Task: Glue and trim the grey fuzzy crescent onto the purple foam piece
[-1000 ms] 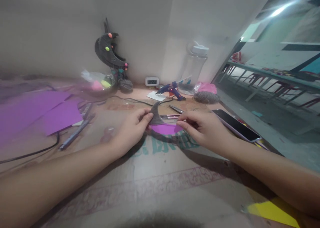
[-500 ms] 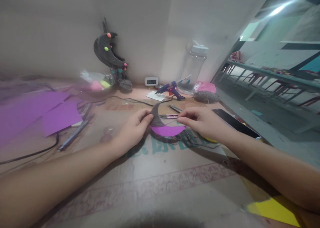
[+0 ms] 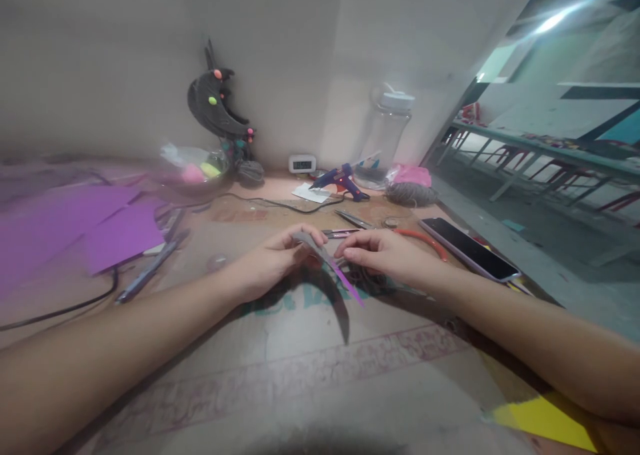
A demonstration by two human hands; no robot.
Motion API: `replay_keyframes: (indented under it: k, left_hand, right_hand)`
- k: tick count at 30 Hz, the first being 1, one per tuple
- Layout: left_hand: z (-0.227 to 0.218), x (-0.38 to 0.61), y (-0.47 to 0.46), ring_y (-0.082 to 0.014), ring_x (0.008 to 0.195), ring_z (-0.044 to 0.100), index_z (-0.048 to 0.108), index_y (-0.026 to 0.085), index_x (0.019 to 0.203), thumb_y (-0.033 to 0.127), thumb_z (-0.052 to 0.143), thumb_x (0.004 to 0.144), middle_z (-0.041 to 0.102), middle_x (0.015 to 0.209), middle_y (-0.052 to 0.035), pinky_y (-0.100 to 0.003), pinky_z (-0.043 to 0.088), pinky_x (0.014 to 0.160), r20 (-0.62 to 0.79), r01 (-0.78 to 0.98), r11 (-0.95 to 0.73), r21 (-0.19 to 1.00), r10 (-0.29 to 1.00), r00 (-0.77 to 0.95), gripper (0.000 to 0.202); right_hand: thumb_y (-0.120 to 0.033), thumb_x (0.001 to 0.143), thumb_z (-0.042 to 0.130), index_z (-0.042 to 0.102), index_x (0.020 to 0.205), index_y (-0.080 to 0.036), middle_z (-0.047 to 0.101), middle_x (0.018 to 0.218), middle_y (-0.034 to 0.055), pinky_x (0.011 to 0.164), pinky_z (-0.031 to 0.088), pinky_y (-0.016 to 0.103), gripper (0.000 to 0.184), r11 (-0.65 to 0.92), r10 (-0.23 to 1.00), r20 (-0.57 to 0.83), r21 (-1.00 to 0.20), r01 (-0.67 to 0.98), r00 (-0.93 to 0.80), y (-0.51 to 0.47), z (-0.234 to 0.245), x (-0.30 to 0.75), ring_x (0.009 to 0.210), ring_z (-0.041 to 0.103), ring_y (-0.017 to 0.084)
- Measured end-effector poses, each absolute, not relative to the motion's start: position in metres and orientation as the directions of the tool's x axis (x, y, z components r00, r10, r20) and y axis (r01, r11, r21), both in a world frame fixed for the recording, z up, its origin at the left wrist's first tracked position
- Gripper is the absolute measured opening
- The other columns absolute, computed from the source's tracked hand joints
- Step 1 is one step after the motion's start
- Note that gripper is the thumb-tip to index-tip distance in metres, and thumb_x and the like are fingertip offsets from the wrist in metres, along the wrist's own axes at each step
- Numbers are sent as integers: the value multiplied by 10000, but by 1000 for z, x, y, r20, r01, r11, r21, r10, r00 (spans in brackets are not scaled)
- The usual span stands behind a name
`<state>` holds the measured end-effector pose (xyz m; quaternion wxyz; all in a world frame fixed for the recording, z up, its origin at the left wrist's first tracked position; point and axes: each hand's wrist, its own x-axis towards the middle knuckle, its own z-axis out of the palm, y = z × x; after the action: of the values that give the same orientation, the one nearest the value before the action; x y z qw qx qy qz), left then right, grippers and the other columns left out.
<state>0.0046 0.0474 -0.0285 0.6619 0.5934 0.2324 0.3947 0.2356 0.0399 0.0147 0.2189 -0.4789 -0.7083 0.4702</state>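
Note:
My left hand (image 3: 274, 260) pinches the grey, yarn-wrapped end of a purple crescent cutout (image 3: 336, 272), which now points edge-on toward me just above the table. My right hand (image 3: 387, 255) is closed in a pinch right beside the crescent, apparently on a thin grey strand that I can barely make out. Both hands sit at the middle of the brown work table (image 3: 320, 368).
Purple sheets (image 3: 100, 232) and a black cable (image 3: 75, 302) lie at the left, a phone (image 3: 470, 247) and red-handled tool (image 3: 425, 240) at the right. Behind are a glue gun (image 3: 340, 178), scissors (image 3: 353, 220), grey yarn (image 3: 413, 192), a water jug (image 3: 387, 132), a finished grey crescent (image 3: 215, 105). Yellow paper (image 3: 545, 422) lies near me.
The crescent has turned from flat-on, with its purple face showing, to edge-on toward me. My right hand moved left and closer to the left hand, uncovering the phone and red-handled tool.

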Motion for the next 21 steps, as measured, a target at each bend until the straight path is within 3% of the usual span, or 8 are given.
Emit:
replay_keyframes:
  k: [7, 11, 16, 21]
  left_hand:
    - [-25, 8, 45, -108, 661, 532, 605, 203, 897, 333, 668, 863, 584, 801, 3, -221, 416, 617, 108, -218, 46, 975, 758, 644, 148]
    - [-25, 7, 43, -114, 690, 536, 605, 203, 877, 307, 693, 840, 574, 800, 0, -211, 419, 619, 91, -215, 67, 974, 757, 647, 141]
    - [-27, 5, 42, -86, 523, 445, 627, 230, 958, 345, 621, 878, 506, 658, 38, -197, 358, 485, 29, -132, 73, 989, 767, 641, 141]
    - [-20, 8, 39, -111, 580, 526, 624, 259, 1160, 165, 605, 776, 600, 704, 24, -217, 415, 544, -74, -22, 104, 994, 826, 558, 395]
  right_hand:
    - [-515, 783, 670, 695, 949, -146, 430, 554, -77, 382, 179, 202, 406, -30, 858, -218, -925, 378, -464, 32, 7, 223, 416, 275, 30]
    - [-487, 793, 666, 660, 1012, -168, 403, 544, -96, 376, 163, 199, 387, -46, 865, -225, -926, 376, -448, 31, 8, 217, 405, 249, 27]
    - [-490, 757, 696, 628, 772, -150, 468, 581, -68, 390, 200, 205, 347, -58, 833, -250, -927, 371, -494, 30, 10, 218, 419, 323, 28]
    - [-482, 740, 714, 542, 692, -170, 344, 489, -110, 388, 116, 208, 359, -131, 843, -213, -972, 196, -494, 30, 4, 219, 395, 212, 23]
